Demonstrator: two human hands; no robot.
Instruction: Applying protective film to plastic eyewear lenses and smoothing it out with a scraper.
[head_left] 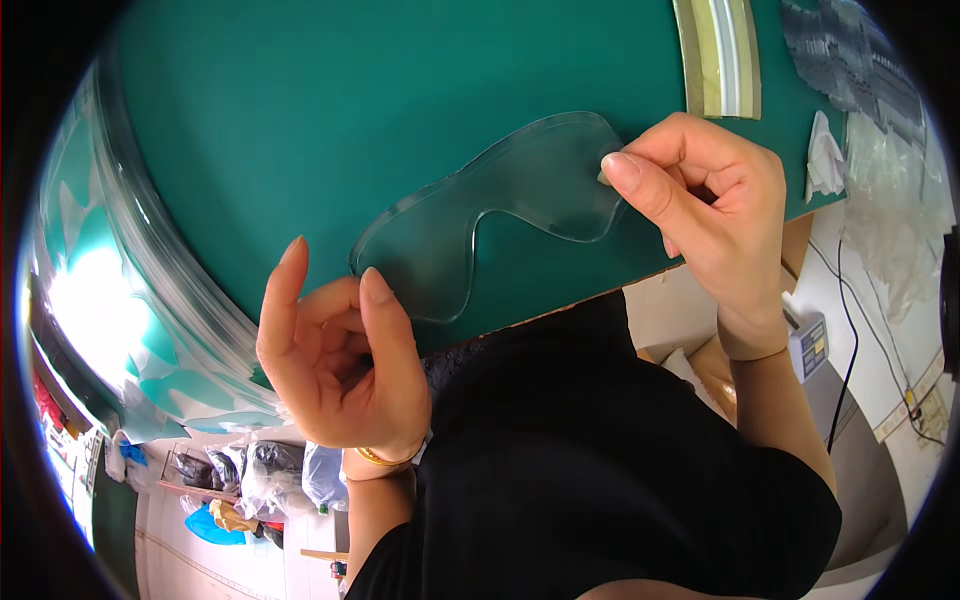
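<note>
Several sheets (160, 285), perhaps plastic, lie near the lens (455, 203).

Hands (716, 205) apart — both in pinches

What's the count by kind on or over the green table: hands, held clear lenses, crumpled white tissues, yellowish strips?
Hands: 2 (left hand, right hand)
Clear lens: 1
Crumpled white tissue: 1
Yellowish strip: 1
Total: 5

A lens (480, 185) spans left hand (345, 365) to right hand (715, 200) over the table (280, 100).
</note>
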